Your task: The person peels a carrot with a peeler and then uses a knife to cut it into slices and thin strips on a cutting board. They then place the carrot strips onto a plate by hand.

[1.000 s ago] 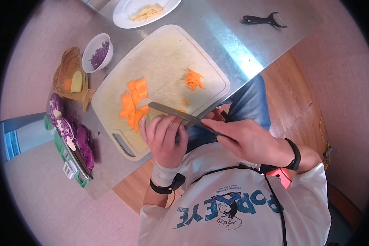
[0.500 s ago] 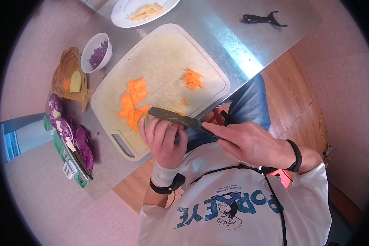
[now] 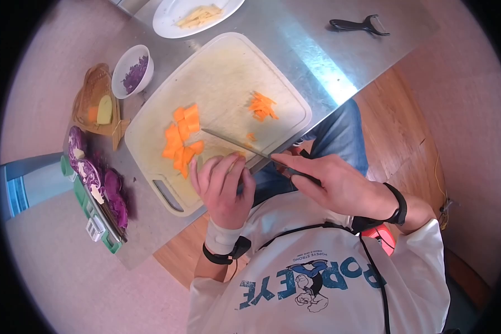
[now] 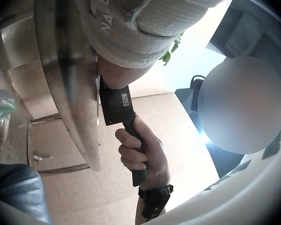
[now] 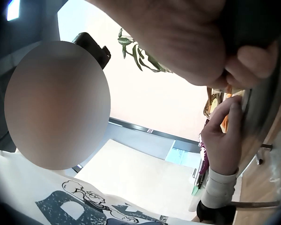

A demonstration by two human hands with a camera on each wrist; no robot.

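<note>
My right hand (image 3: 342, 186) grips the dark handle of a kitchen knife (image 3: 236, 143); its broad black blade (image 4: 116, 104) shows in the left wrist view. In the head view the blade is seen edge-on, slanting over the cutting board (image 3: 228, 67) just beyond my left fingertips. My left hand (image 3: 222, 192) is at the board's near edge, fingers bent, holding down a carrot slice (image 3: 241, 154) mostly hidden under them. Left of the blade tip lie flat carrot slices (image 3: 182, 132) in a loose pile. Thin carrot strips (image 3: 261, 106) form a small heap on the right.
A white plate of pale strips (image 3: 178, 30) and a bowl of shredded purple cabbage (image 3: 119, 78) stand beyond the board. Leftward are a wicker basket (image 3: 83, 103), cabbage pieces (image 3: 115, 195) and a green slicer (image 3: 86, 203). A black peeler (image 3: 350, 26) lies far right.
The blade tilted to show its flat side half a second ago, and now stands edge-on again, its tip farther from my left fingers. My left hand has hardly moved.
</note>
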